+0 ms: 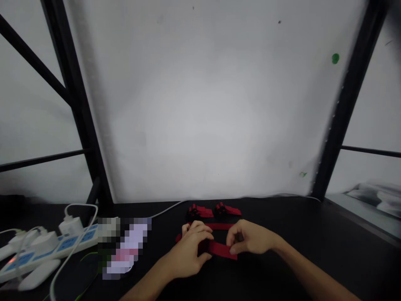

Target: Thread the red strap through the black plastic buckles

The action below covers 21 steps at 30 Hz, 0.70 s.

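Both my hands are at a red fabric strap (221, 250) low over the black table. My right hand (252, 238) pinches its right end between thumb and fingertips. Curled around its left part is my left hand (188, 253), thumb held apart from the index finger; the strap's far left portion is hidden behind it. A bit of red shows beside its knuckles. Just behind lies another red strap (221, 226), stretched sideways and partly covered by my hands. Farther back are two bundles of red straps with black ends, a left bundle (200, 211) and a right bundle (228, 209).
On the left, a white power strip (62, 246) carries several plugged-in white chargers and cables. A blurred-out pale object (130, 246) lies between it and my left hand. A white wall panel (213, 104) rises behind the black table (282, 217), framed by black posts.
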Each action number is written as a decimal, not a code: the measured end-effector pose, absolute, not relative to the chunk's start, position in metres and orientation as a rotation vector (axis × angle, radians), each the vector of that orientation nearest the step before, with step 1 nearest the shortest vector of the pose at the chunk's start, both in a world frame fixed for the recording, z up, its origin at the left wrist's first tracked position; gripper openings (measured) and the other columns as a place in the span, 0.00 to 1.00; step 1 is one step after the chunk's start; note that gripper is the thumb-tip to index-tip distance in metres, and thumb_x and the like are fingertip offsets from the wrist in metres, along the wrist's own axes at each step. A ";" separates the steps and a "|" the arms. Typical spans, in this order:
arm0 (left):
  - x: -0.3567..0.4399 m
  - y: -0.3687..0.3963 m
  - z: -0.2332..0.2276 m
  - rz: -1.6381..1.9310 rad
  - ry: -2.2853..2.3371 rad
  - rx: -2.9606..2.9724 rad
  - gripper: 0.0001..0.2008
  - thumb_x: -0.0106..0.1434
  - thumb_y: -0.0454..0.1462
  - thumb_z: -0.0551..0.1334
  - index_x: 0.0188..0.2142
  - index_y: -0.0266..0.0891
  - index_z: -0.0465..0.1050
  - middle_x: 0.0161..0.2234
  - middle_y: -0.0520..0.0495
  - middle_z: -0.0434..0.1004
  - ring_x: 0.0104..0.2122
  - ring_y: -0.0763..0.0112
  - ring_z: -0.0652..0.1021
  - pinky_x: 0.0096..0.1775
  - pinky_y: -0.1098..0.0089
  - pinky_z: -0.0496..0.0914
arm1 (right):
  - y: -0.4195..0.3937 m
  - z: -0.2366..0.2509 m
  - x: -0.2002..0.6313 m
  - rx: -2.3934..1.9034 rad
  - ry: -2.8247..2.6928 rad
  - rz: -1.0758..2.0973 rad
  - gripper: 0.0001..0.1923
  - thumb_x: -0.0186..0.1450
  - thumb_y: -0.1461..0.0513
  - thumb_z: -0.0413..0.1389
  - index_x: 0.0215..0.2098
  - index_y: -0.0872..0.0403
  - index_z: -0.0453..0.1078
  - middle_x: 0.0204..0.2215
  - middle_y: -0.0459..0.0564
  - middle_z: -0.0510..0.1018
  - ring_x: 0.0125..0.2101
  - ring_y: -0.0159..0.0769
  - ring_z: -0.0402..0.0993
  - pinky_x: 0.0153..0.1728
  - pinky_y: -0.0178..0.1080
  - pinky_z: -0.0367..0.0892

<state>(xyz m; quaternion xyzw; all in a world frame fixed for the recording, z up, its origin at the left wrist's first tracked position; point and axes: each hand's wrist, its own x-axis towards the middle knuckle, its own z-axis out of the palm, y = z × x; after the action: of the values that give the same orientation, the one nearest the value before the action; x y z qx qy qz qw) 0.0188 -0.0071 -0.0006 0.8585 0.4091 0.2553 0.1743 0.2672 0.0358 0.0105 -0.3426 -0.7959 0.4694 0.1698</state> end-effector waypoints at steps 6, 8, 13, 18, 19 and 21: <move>0.022 -0.010 0.002 0.685 1.083 2.303 0.20 0.50 0.29 0.70 0.43 0.44 0.73 0.50 0.47 0.73 0.51 0.57 0.69 0.54 0.56 0.58 | 0.027 -0.007 0.236 -0.755 -2.067 1.196 0.15 0.56 0.50 0.66 0.32 0.52 0.79 0.33 0.44 0.70 0.33 0.32 0.67 0.38 0.35 0.64; 0.023 -0.011 0.004 0.689 1.086 2.271 0.20 0.50 0.29 0.70 0.42 0.43 0.73 0.47 0.48 0.74 0.49 0.59 0.70 0.53 0.58 0.59 | 0.026 -0.009 0.231 -0.779 -2.097 1.044 0.14 0.55 0.49 0.66 0.31 0.50 0.80 0.35 0.45 0.67 0.38 0.34 0.67 0.43 0.36 0.64; 0.021 -0.009 0.004 0.716 1.109 2.242 0.19 0.50 0.29 0.71 0.40 0.42 0.72 0.43 0.50 0.75 0.45 0.62 0.71 0.50 0.60 0.60 | 0.021 -0.002 0.240 -0.796 -2.237 0.822 0.09 0.59 0.53 0.65 0.34 0.47 0.80 0.40 0.46 0.68 0.43 0.37 0.68 0.49 0.40 0.63; 0.025 -0.009 0.001 0.783 1.191 2.348 0.15 0.54 0.30 0.68 0.40 0.43 0.70 0.43 0.49 0.75 0.47 0.59 0.70 0.52 0.56 0.57 | 0.013 0.003 0.234 -0.937 -2.125 0.673 0.09 0.62 0.53 0.61 0.31 0.48 0.80 0.43 0.49 0.73 0.43 0.40 0.71 0.48 0.42 0.65; 0.027 -0.010 0.001 0.796 1.194 2.367 0.14 0.55 0.31 0.67 0.41 0.44 0.70 0.43 0.49 0.75 0.47 0.58 0.70 0.52 0.56 0.56 | 0.012 0.001 0.230 -0.986 -2.069 0.671 0.10 0.61 0.52 0.62 0.29 0.49 0.80 0.42 0.49 0.74 0.41 0.40 0.71 0.46 0.42 0.65; 0.029 -0.012 0.001 0.825 1.185 2.385 0.14 0.56 0.31 0.67 0.41 0.44 0.70 0.44 0.48 0.75 0.47 0.59 0.70 0.52 0.56 0.56 | 0.012 -0.003 0.223 -1.061 -1.971 0.654 0.11 0.57 0.52 0.65 0.29 0.51 0.77 0.39 0.49 0.74 0.39 0.39 0.72 0.43 0.40 0.67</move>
<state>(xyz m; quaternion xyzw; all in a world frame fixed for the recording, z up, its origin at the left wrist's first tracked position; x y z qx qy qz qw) 0.0292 -0.0118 0.0009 0.8420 0.4185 0.2913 0.1760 0.2232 0.0122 -0.0030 -0.4183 -0.7769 0.2576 0.3939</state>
